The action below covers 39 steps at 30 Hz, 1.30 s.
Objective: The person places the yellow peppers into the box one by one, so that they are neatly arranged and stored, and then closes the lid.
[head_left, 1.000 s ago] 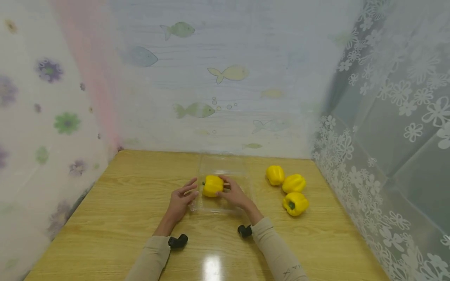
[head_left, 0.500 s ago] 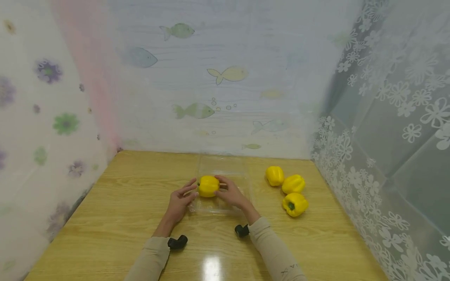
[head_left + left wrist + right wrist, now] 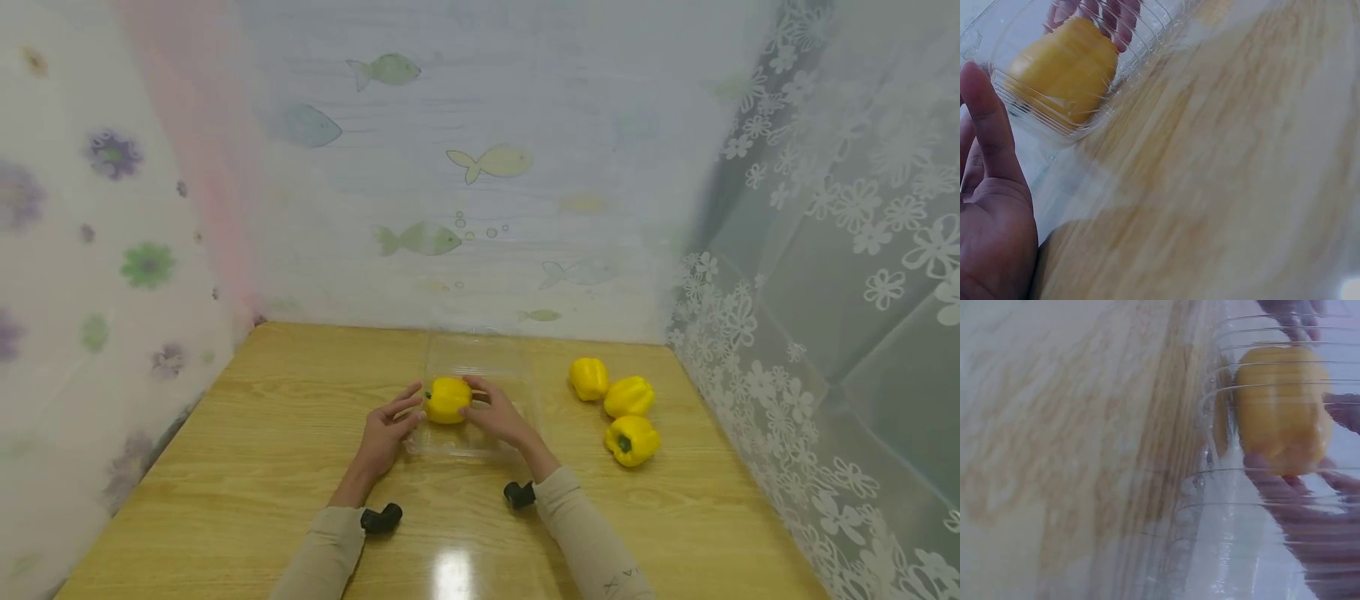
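Note:
A yellow bell pepper (image 3: 448,401) lies on its side in the left part of a clear plastic clamshell box (image 3: 517,437), its green stem pointing left. My right hand (image 3: 497,412) reaches into the box and holds the pepper's right side between thumb and fingers. Through the ribbed plastic, the right wrist view shows the same bell pepper (image 3: 1282,409) and the right hand (image 3: 1310,519) below it. At the box's left wall stands my left hand (image 3: 385,433), fingers extended; whether it touches the wall is unclear. In the left wrist view, that hand (image 3: 994,206) is beside the box wall.
Three more yellow bell peppers (image 3: 588,379) (image 3: 629,397) (image 3: 632,441) rest on the wooden table (image 3: 300,400) to the right of the box. The raised clear lid (image 3: 476,348) is at the back. Patterned curtains (image 3: 480,208) enclose the table's back and sides.
My right hand has shifted the bell pepper slightly left inside the box, nearer to the left wall. The left hand has stayed in place.

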### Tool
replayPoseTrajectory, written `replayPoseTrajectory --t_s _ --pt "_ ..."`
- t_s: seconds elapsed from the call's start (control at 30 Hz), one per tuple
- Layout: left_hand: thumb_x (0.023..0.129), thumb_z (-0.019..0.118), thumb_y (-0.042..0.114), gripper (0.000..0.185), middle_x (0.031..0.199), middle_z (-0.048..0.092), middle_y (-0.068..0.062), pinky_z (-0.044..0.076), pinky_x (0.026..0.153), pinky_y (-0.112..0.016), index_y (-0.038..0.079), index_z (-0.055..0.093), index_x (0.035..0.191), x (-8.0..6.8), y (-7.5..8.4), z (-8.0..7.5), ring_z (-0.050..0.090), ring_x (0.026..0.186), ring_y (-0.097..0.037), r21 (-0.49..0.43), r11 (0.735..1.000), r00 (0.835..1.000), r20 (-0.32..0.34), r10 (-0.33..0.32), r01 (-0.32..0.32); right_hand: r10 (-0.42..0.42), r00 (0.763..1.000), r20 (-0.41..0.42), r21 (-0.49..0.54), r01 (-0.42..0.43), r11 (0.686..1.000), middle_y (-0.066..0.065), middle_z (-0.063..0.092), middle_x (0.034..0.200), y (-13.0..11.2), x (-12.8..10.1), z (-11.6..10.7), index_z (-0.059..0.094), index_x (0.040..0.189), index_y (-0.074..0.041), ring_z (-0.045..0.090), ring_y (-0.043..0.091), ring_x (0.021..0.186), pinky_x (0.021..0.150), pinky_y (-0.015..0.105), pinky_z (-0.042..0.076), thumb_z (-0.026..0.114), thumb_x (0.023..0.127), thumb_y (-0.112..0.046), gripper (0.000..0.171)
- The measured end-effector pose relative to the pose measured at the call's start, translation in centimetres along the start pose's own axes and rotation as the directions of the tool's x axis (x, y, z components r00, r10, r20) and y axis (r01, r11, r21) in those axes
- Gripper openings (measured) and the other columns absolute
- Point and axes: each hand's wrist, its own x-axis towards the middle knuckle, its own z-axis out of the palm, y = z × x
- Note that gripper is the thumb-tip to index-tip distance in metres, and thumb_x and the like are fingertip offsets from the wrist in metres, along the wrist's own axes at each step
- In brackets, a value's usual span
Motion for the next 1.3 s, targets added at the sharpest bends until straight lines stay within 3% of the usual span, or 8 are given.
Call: replayPoseTrajectory --t_s 0.2,0.43,0.6,0.8,0.9,1.3 --pt "0.096 0.070 0.003 0.043 0.159 0.043 -0.014 0.047 0.058 -0.015 -0.013 0.059 0.133 0.0 -0.2 0.1 0.065 0.086 -0.004 -0.005 1.000 1.000 0.006 0.003 -0.003 0.016 0.999 -0.036 -0.006 -0.016 1.000 0.020 0.039 0.159 -0.4 -0.6 -0.4 0.043 0.153 -0.003 0.043 0.044 0.140 0.103 0.051 0.050 0.063 0.100 -0.012 0.058" --pt "0.096 0.070 0.005 0.043 0.159 0.043 -0.015 0.048 0.058 -0.015 -0.013 0.059 0.134 0.0 0.0 0.2 0.060 0.077 -0.003 0.005 1.000 1.000 0.006 0.006 -0.006 -0.013 0.997 -0.071 -0.029 0.011 1.000 0.019 0.041 0.157 -1.2 -1.1 -1.3 0.044 0.151 0.000 0.045 0.044 0.139 0.106 0.055 0.047 0.062 0.102 -0.012 0.053" --pt "0.096 0.070 0.005 0.043 0.159 0.043 -0.014 0.047 0.058 -0.016 -0.013 0.059 0.134 0.0 0.2 0.3 0.058 0.074 -0.003 -0.004 1.000 1.000 0.005 0.003 -0.003 -0.064 0.996 -0.054 -0.022 0.063 0.998 0.022 0.041 0.157 -3.1 -1.9 -2.1 0.043 0.151 0.002 0.043 0.045 0.140 0.107 0.054 0.046 0.060 0.103 -0.009 0.052" --pt "0.097 0.069 0.005 0.043 0.159 0.043 -0.014 0.046 0.058 -0.015 -0.013 0.059 0.134 0.1 0.3 0.3 0.058 0.074 -0.003 -0.005 1.000 1.000 0.003 0.001 -0.001 -0.074 0.997 -0.030 -0.008 0.074 0.997 0.013 0.041 0.159 -5.7 -3.0 -3.7 0.043 0.153 -0.008 0.041 0.039 0.144 0.108 0.053 0.046 0.059 0.105 -0.013 0.051" --pt "0.097 0.069 0.005 0.043 0.159 0.043 -0.014 0.046 0.058 -0.015 -0.013 0.058 0.135 0.1 0.3 0.2 0.058 0.074 -0.003 -0.002 1.000 1.000 0.003 0.003 -0.003 -0.091 0.995 -0.029 0.005 0.092 0.996 0.012 0.040 0.159 -6.3 -3.4 -4.6 0.043 0.153 -0.008 0.040 0.040 0.144 0.108 0.053 0.046 0.059 0.105 -0.014 0.051" --pt "0.097 0.069 0.005 0.044 0.159 0.043 -0.015 0.046 0.058 -0.015 -0.013 0.058 0.135 0.0 0.1 -0.1 0.058 0.074 -0.002 0.001 1.000 1.000 0.005 0.003 -0.003 -0.118 0.984 -0.131 -0.030 0.115 0.993 0.021 0.044 0.155 -5.3 -5.6 -7.8 0.046 0.150 -0.002 0.046 0.042 0.138 0.109 0.053 0.044 0.059 0.104 -0.010 0.049"
